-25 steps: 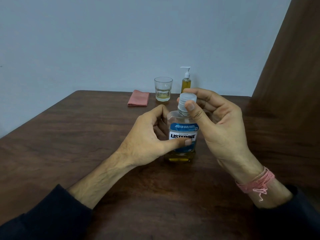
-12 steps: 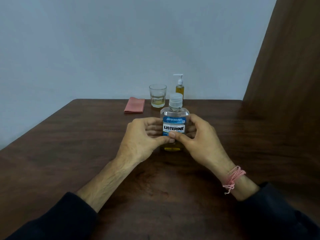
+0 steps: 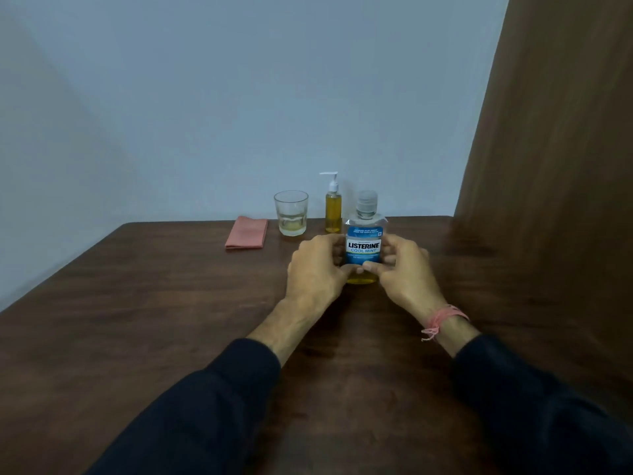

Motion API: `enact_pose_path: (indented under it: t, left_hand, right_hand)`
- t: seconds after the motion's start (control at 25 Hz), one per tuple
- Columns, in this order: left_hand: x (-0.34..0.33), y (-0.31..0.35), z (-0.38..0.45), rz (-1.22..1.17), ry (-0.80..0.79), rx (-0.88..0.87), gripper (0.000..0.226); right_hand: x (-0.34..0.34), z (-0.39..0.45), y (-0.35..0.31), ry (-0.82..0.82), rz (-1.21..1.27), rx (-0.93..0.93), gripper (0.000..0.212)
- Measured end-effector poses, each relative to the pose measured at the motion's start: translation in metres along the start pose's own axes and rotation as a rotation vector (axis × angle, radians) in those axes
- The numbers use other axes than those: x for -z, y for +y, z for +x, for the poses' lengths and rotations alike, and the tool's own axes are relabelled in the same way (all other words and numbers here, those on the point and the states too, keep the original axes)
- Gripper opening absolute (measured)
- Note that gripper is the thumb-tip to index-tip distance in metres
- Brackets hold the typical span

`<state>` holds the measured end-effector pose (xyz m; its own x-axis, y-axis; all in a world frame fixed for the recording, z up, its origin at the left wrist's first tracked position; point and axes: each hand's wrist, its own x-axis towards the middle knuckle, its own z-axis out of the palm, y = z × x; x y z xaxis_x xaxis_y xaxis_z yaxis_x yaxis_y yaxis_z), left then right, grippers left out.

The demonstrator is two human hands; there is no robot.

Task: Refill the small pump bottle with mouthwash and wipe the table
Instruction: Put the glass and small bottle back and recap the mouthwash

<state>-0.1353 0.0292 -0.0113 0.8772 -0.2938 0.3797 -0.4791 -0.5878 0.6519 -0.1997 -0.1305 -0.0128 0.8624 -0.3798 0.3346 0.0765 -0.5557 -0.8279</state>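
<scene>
Now the left hand [image 3: 317,269] and right hand [image 3: 406,269] both hold the mouthwash bottle [image 3: 363,246], maybe standing on the table [image 3: 137,303].

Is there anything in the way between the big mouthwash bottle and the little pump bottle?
Nothing visible. Both hands, left and right, hold the clear blue-labelled mouthwash bottle upright on the dark wooden table. The small yellow pump bottle stands right behind it to the left, with no object between them.
</scene>
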Motion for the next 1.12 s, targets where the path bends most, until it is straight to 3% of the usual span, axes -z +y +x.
enact_pose_path:
  t: [0.64,1.12]
  left_hand:
    - [-0.105,0.018,0.149,-0.035,0.046,0.099,0.052]
    - [-0.132,0.021,0.186,0.062,0.072,0.097,0.049]
  right_hand:
    - [0.016,0.166,0.085,0.061,0.034,-0.068,0.052]
    - [0.014,0.205,0.096,0.084,-0.023,-0.091,0.054]
